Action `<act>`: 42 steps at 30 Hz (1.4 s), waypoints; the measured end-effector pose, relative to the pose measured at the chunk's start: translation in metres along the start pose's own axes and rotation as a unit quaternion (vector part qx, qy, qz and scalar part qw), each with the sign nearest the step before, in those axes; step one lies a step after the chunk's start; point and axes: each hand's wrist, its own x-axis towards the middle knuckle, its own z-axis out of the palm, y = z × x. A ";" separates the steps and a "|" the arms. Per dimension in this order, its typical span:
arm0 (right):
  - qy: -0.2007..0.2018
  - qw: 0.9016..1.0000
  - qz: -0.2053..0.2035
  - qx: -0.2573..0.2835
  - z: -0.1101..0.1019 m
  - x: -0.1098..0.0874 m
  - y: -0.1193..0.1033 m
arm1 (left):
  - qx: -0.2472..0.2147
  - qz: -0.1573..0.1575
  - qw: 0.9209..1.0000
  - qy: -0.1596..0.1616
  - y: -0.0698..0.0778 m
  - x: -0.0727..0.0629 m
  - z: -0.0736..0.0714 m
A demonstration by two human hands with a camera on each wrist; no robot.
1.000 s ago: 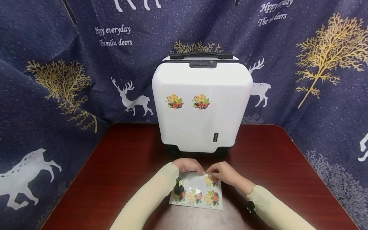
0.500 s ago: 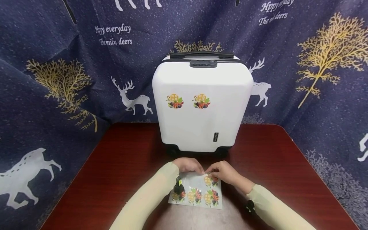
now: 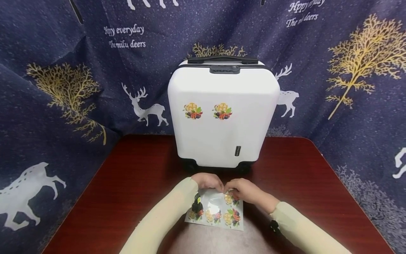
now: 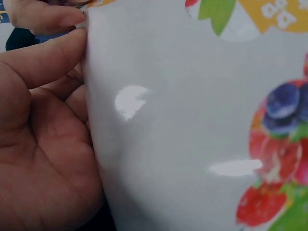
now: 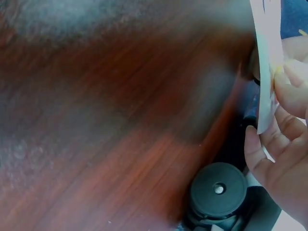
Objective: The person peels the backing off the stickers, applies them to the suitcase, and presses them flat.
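Observation:
Both hands are at the top edge of a white sheet of fruit stickers, tilted up over the table. My left hand grips that edge; in the left wrist view its thumb and fingers pinch the sheet's side. With bent fingers, my right hand pinches at the upper sticker beside the left fingertips. In the right wrist view the sheet is edge-on between the fingers. Whether the sticker's edge is lifted cannot be made out. Several fruit stickers show along the bottom row, partly behind the left wrist.
A white suitcase stands upright behind the hands, with two fruit stickers, a left one and a right one, on its front. One black wheel is close to the right hand. Dark red table; patterned cloth behind.
My right hand has shifted slightly left and turned over the upper sticker, its fingers closer to the left fingertips. The sheet has moved slightly left with the hands.

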 end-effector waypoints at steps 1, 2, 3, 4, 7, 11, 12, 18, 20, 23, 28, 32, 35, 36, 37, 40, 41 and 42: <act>-0.001 1.000 -0.006 -0.011 0.000 0.000 -0.001 | -0.005 0.000 1.000 -0.001 0.000 0.000 0.000; -0.002 1.000 -0.009 -0.018 0.000 0.000 -0.002 | -0.008 -0.001 1.000 -0.001 -0.001 0.000 0.000; -0.004 1.000 -0.012 -0.023 -0.001 0.001 -0.004 | -0.011 0.000 1.000 -0.002 -0.002 0.001 0.000; -0.004 1.000 -0.013 -0.027 -0.001 0.001 -0.005 | -0.016 0.000 1.000 -0.003 -0.002 0.001 0.000; -0.011 0.999 -0.016 -0.035 0.000 0.001 -0.006 | -0.025 0.001 1.000 -0.008 -0.005 0.002 0.000; -0.011 0.999 -0.025 -0.039 0.000 0.000 -0.005 | -0.021 0.006 1.000 -0.007 -0.005 0.002 -0.001; -0.007 0.999 -0.028 -0.035 0.001 0.000 -0.004 | -0.019 0.007 1.000 -0.006 -0.005 0.002 -0.002; 0.006 0.999 -0.026 0.039 0.002 0.001 0.002 | -0.040 0.010 0.999 -0.031 -0.005 0.003 -0.006; 0.002 0.998 -0.020 0.066 0.002 0.001 0.003 | -0.047 0.010 0.998 -0.045 -0.006 0.003 -0.007; -0.004 0.996 -0.012 0.092 0.001 0.002 0.004 | -0.040 0.004 0.997 -0.061 -0.005 0.003 -0.008; -0.010 0.994 -0.002 0.110 0.002 0.001 0.008 | 0.025 -0.004 0.996 -0.083 -0.001 0.004 -0.009; -0.022 0.995 -0.009 0.093 0.002 0.002 0.008 | 0.080 0.001 0.994 -0.076 0.001 0.003 -0.010; -0.027 0.996 -0.014 0.082 0.003 0.003 0.007 | 0.093 0.001 0.993 -0.078 0.001 0.004 -0.011; -0.026 0.996 -0.012 0.080 0.003 0.003 0.006 | 0.090 0.001 0.993 -0.080 0.001 0.004 -0.012; -0.024 0.996 -0.011 0.080 0.003 0.003 0.006 | 0.086 0.000 0.993 -0.085 0.001 0.004 -0.012; -0.019 0.996 -0.001 0.088 0.004 0.002 0.004 | 0.060 -0.006 0.993 -0.104 0.000 0.006 -0.012; -0.015 0.996 0.000 0.088 0.004 0.002 0.004 | 0.052 -0.006 0.993 -0.109 0.000 0.006 -0.012; -0.012 0.996 0.001 0.092 0.004 0.002 0.003 | 0.049 -0.006 0.993 -0.111 0.000 0.006 -0.012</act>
